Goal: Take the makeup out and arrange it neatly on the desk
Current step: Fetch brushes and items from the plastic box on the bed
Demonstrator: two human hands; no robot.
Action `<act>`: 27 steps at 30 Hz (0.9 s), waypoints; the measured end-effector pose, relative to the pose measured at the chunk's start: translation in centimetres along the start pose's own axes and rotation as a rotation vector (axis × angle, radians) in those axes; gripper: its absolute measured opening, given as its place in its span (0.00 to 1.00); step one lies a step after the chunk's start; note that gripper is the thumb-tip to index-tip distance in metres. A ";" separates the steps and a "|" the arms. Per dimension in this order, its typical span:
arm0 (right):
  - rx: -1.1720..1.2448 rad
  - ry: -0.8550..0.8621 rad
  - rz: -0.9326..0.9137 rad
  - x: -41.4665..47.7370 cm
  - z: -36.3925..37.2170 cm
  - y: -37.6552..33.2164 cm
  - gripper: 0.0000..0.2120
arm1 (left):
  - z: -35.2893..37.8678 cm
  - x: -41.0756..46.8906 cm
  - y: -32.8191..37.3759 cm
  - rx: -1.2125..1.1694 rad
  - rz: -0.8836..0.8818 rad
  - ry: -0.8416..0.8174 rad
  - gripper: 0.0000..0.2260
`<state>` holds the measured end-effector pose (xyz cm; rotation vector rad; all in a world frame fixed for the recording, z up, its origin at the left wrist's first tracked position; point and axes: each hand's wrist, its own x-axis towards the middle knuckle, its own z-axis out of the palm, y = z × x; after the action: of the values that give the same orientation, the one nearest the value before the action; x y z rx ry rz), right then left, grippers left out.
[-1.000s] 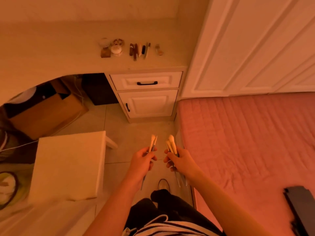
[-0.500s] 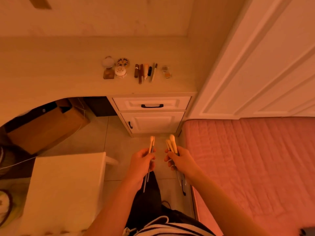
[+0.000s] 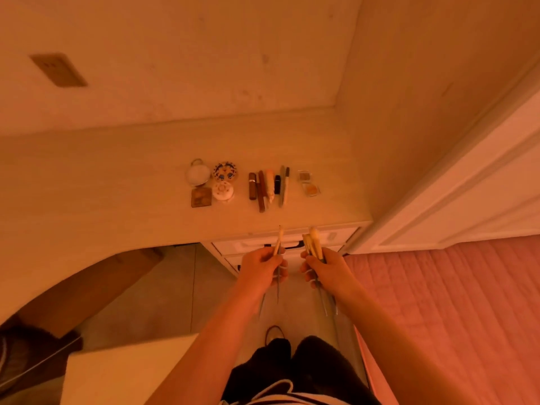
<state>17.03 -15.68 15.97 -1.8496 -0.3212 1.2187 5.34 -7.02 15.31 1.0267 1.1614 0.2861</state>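
The person stands nearer the worktop [image 3: 117, 185] than a second ago. The left hand [image 3: 263, 266] grips thin brushes [image 3: 279, 239], the right hand [image 3: 324, 268] clutches a brush bundle [image 3: 312, 241] (both just short of the laid-out makeup [image 3: 263, 188]); placement looks imminent.

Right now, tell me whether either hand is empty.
No: the left hand grips thin brushes and the right hand grips a bunch of brushes.

pale desk [image 3: 87, 200]; on it four compacts [image 3: 225, 171] clustered; sticks [image 3: 267, 187] in a row; two pans [image 3: 309, 184] rightmost
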 end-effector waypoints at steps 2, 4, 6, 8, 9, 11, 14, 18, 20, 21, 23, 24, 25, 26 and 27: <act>-0.005 0.020 -0.003 1.4 0.0 -1.6 0.08 | 0.0 1.7 1.3 -0.003 -0.016 -0.007 0.07; -0.012 0.043 -0.004 3.0 -0.2 -2.9 0.09 | 0.4 3.4 2.4 0.001 -0.026 -0.026 0.07; -0.016 0.064 0.010 4.5 -0.6 -4.1 0.09 | 1.0 4.9 3.4 -0.014 -0.047 -0.030 0.07; 0.000 0.082 0.034 6.0 -1.2 -5.1 0.09 | 1.6 6.5 4.4 -0.035 -0.067 -0.026 0.07; 0.007 0.091 0.050 6.9 -1.6 -5.7 0.09 | 2.0 7.3 4.9 -0.038 -0.076 -0.026 0.07; 0.007 0.104 0.075 8.6 -2.6 -6.7 0.09 | 2.9 8.9 5.8 -0.038 -0.091 -0.029 0.07; -0.013 0.113 0.090 11.2 -4.1 -7.7 0.09 | 4.5 11.4 7.1 -0.027 -0.119 -0.035 0.07; -0.043 0.127 0.100 14.6 -6.0 -8.3 0.09 | 7.2 14.9 8.4 -0.008 -0.163 -0.024 0.06; -0.048 0.139 0.120 16.3 -6.9 -8.4 0.09 | 8.5 16.8 8.6 0.036 -0.168 -0.022 0.04; -0.045 0.146 0.135 17.2 -7.3 -8.4 0.09 | 9.2 17.7 8.7 0.072 -0.161 -0.024 0.04; -0.035 0.160 0.161 18.8 -8.1 -8.3 0.08 | 10.5 19.7 8.6 0.165 -0.162 -0.029 0.08; -0.032 0.170 0.171 19.5 -8.6 -8.3 0.07 | 11.2 20.8 8.5 0.195 -0.183 -0.038 0.10; -0.032 0.181 0.178 20.4 -9.0 -8.3 0.06 | 11.9 22.0 8.2 0.202 -0.202 -0.044 0.11; -0.035 0.191 0.183 21.3 -9.4 -8.2 0.05 | 12.7 23.1 8.0 0.210 -0.221 -0.040 0.12; -0.041 0.204 0.187 22.1 -9.8 -8.1 0.05 | 13.3 24.0 8.0 0.223 -0.235 -0.033 0.12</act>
<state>37.93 -2.35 10.02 -2.0564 -0.0617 1.1408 29.25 6.33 7.16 1.0714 1.2904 -0.0473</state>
